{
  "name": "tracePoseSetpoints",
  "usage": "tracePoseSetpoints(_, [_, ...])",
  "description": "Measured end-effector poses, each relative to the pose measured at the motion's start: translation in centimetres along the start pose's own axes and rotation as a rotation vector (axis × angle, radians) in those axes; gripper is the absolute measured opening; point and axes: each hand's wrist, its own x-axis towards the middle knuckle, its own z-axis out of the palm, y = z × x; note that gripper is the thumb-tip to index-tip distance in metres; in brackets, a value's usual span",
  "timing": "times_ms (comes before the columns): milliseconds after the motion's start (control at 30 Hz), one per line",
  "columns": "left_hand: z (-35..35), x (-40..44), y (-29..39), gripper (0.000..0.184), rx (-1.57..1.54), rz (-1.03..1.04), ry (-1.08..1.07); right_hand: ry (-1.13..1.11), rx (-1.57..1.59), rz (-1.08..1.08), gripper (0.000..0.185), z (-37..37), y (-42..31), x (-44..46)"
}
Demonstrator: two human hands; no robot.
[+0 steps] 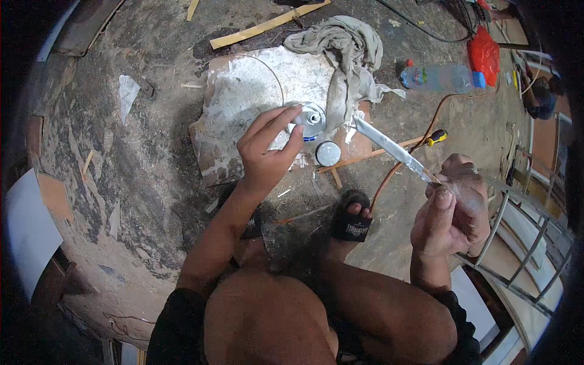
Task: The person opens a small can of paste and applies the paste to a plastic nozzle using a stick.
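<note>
My left hand (271,140) is closed on the side of a small round metal tin (314,123), with a shiny rim and a bit of blue label showing. In my right hand (453,210), thumb and fingers pinch the end of a flat strip (392,148) smeared with white. The strip slants up and left, its far end right of the tin and apart from it. Just below the tin sits a round whitish lid or cap (328,154). Under these lies a board (243,85) covered in white smears.
A crumpled grey cloth (347,45) lies on the board's far right corner. Beyond are a plastic bottle (441,77), a red bag (483,52), a yellow-black screwdriver (437,138) and an orange cord (438,115). A metal frame (523,243) stands at right; a wood strip (267,25) lies behind.
</note>
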Motion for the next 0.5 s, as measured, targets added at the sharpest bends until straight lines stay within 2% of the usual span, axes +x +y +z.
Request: tracePoseSetpoints(500, [0.15,-0.07,0.09,0.035,-0.017,-0.009,0.001,-0.025,-0.015,-0.039,0.016,0.14,0.06,0.13])
